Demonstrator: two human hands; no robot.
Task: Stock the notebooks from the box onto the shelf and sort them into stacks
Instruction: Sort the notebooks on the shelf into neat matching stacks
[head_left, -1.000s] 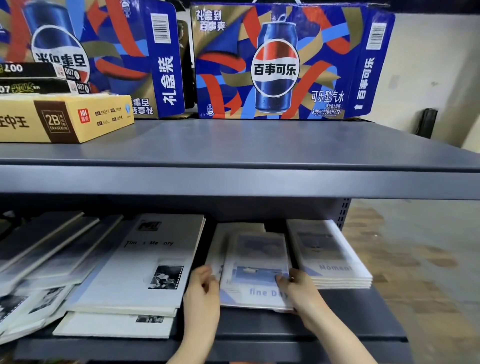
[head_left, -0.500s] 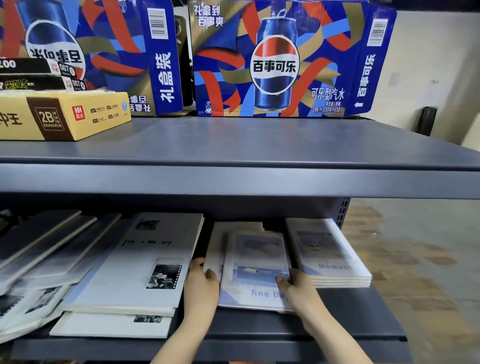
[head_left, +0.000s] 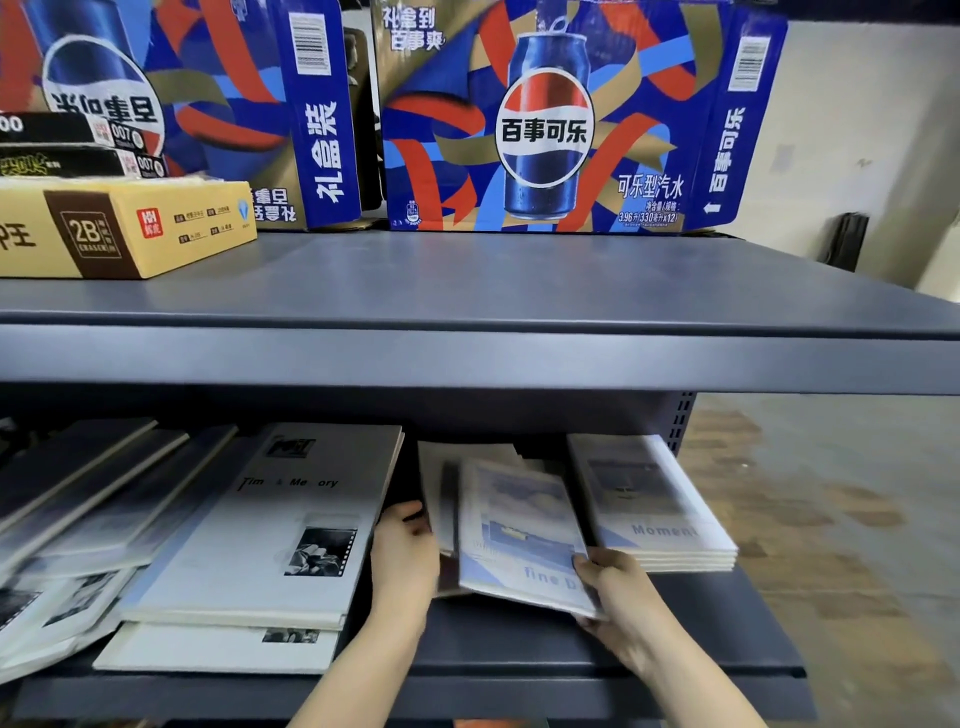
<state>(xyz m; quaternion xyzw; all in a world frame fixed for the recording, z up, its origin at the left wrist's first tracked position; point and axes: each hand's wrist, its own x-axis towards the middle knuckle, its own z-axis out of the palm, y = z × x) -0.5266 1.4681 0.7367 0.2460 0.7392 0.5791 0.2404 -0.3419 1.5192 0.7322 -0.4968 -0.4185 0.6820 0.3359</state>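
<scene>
One view, the head camera, covers this moment. Three sorted groups of notebooks lie on the lower shelf (head_left: 727, 613): a large "Time & Memory" stack (head_left: 270, 525) left of centre, a middle stack (head_left: 441, 483) with blue "fine D…" covers, and a squared "Moment" stack (head_left: 654, 509) near the right edge. Further loose notebooks (head_left: 78, 493) lie fanned and overlapping at the left end. The supply box is not in view. The right hand (head_left: 618, 587) grasps the top notebook (head_left: 519, 535) of the middle stack at its front right corner, with the thumb on the cover. This notebook sits skewed to the copies under it, and its front edge appears raised. The left hand (head_left: 405, 556) is set against the left edge of the middle stack, between it and the "Time & Memory" stack. Its fingers are hidden by the covers, so it cannot be told whether it grasps or merely braces. Judgement: the step in hand is alignment of the middle stack, not fetching. The next move calls for turning the top notebook until its edges match the copies below and lowering it flat. Both side edges should then be pressed inward to square the stack without disturbing the neighbouring stacks. The fanned notebooks at the left end are not yet sorted.
</scene>
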